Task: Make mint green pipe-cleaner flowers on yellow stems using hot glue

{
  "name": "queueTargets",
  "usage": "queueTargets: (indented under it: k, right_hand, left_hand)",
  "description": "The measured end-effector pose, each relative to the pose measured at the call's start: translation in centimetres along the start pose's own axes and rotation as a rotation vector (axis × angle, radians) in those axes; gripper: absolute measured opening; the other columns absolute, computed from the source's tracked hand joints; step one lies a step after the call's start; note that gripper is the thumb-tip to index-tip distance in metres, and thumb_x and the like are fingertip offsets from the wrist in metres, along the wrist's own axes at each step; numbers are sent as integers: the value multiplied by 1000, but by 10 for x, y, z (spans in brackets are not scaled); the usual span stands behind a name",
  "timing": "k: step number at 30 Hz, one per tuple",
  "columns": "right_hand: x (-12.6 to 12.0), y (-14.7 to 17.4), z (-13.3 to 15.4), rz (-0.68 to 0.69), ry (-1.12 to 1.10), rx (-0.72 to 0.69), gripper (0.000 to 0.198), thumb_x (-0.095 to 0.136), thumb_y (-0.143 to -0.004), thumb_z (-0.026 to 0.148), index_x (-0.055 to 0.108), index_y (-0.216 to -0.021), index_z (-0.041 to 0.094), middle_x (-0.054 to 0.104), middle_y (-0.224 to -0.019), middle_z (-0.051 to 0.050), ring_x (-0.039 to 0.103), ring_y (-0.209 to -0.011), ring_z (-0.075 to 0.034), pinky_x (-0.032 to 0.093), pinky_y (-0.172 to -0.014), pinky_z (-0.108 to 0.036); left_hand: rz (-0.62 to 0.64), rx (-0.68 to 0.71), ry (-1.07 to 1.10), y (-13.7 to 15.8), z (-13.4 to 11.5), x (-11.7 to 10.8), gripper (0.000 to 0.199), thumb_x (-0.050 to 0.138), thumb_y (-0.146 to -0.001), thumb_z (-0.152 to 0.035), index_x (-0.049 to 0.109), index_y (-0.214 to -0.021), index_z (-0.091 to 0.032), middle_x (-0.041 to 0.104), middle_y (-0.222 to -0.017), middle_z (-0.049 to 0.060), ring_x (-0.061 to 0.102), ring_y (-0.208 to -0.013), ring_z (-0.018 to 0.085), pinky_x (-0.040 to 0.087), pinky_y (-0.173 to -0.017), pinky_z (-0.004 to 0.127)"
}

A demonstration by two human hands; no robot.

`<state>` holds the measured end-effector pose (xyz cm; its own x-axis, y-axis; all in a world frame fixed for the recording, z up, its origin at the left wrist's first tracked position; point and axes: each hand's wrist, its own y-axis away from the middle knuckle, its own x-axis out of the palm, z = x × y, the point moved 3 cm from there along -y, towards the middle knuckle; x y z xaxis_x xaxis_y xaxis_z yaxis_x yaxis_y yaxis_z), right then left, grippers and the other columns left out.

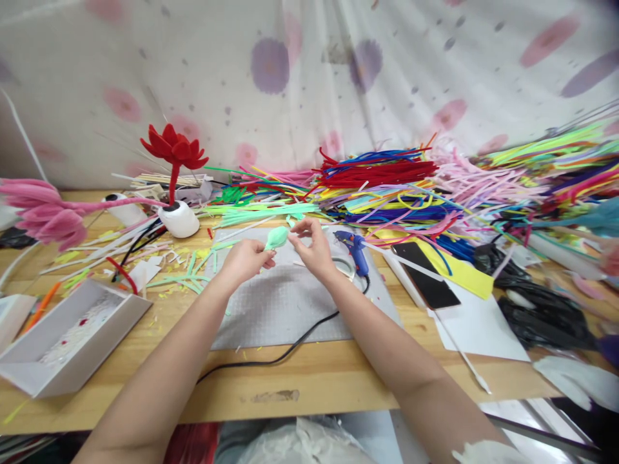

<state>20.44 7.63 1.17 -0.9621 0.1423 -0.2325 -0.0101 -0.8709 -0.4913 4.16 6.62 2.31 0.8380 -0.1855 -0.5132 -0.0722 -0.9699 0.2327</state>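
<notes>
My left hand pinches a mint-green fuzzy piece, shaped like a bud or leaf, above the grey cutting mat. Close to the tip of that piece is my right hand, its fingers curved and the thumb a little apart from them; I cannot tell whether they touch it. Just behind my right fingertips shows another small mint-green bit. A blue glue gun lies on the mat to the right of my right hand, its black cord running forward under my forearm.
Bundles of coloured pipe cleaners line the back. A red flower stands in a white pot, beside a pink flower. A grey box sits front left. At right lie a phone and black plastic bags.
</notes>
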Motion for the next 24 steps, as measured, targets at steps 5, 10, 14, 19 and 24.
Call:
queueTargets:
  k: [5, 10, 14, 19, 24]
  right_hand:
    - [12, -2, 9, 64, 46, -112, 34, 62, -72, 25, 45, -101, 23, 61, -93, -4, 51, -98, -19, 37, -88, -36]
    - [11, -10, 0, -75, -22, 15, 25, 59, -73, 23, 44, -93, 22, 58, -78, 0, 55, -84, -17, 37, -85, -34]
    - [6, -19, -12, -205, -178, 108, 26, 60, -71, 24, 39, -86, 22, 51, -72, 4, 52, -71, -12, 41, -76, -28]
    - [6, -21, -30, -235, -326, 231, 21, 54, -73, 26, 35, -80, 23, 42, -68, 6, 44, -58, -7, 40, -56, -21]
    - [6, -11, -46, -163, -340, 306, 19, 47, -79, 31, 30, -83, 24, 40, -64, 7, 36, -46, -6, 32, -43, -19]
  left_hand:
    - [21, 1, 17, 0, 2, 1, 15, 65, -64, -30, 66, -55, -17, 69, -61, 8, 60, -51, 17, 36, -40, 21]
    - [88, 4, 65, 1, 6, 2, 14, 66, -62, -29, 66, -56, -17, 69, -61, 8, 61, -55, 18, 36, -40, 21]
    - [88, 11, -124, 6, 2, -7, 18, 58, -69, -33, 66, -63, -18, 70, -70, 7, 62, -58, 18, 38, -45, 24]
    - [-106, 159, -642, 17, -19, -28, 23, 53, -74, -38, 68, -69, -22, 69, -70, 3, 60, -63, 18, 35, -53, 26]
    - [-266, 359, -880, 19, -17, -35, 29, 45, -82, -40, 69, -90, -26, 71, -85, 4, 64, -80, 22, 39, -60, 28]
